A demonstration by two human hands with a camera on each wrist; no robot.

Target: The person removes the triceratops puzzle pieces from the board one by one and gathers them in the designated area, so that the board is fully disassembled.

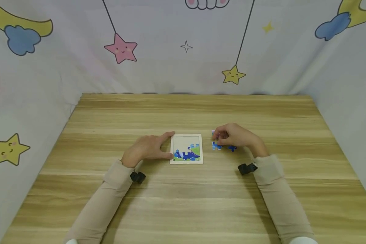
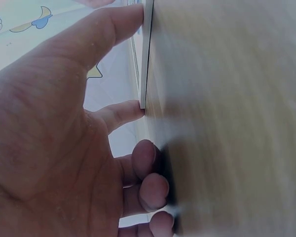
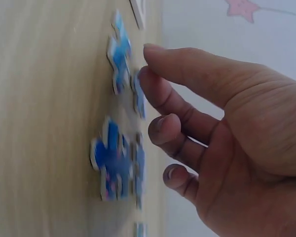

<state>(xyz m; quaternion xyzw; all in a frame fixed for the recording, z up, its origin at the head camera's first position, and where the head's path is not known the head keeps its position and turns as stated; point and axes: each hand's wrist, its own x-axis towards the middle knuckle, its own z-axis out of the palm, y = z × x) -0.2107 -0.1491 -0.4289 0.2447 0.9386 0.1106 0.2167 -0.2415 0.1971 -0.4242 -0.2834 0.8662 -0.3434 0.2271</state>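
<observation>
A square puzzle board (image 1: 186,162) with a pale rim lies on the table, with blue and green picture pieces along its lower part and bare backing above. My left hand (image 1: 147,147) touches its left side: the thumb at the lower left edge, the index finger at the top left corner. In the left wrist view the remaining fingers (image 2: 154,191) are bent near the tabletop. To the board's right, my right hand (image 1: 235,136) hovers over loose blue puzzle pieces (image 1: 215,146). Thumb and index finger (image 3: 160,91) are close together, with nothing visible between them.
Another dark blue piece (image 1: 232,148) lies under the right hand. In the right wrist view several pieces, including a blue one (image 3: 111,160) and a lighter one (image 3: 119,55), lie spread out. A wood-grain table (image 1: 183,203) meets a printed curtain (image 1: 170,74) behind.
</observation>
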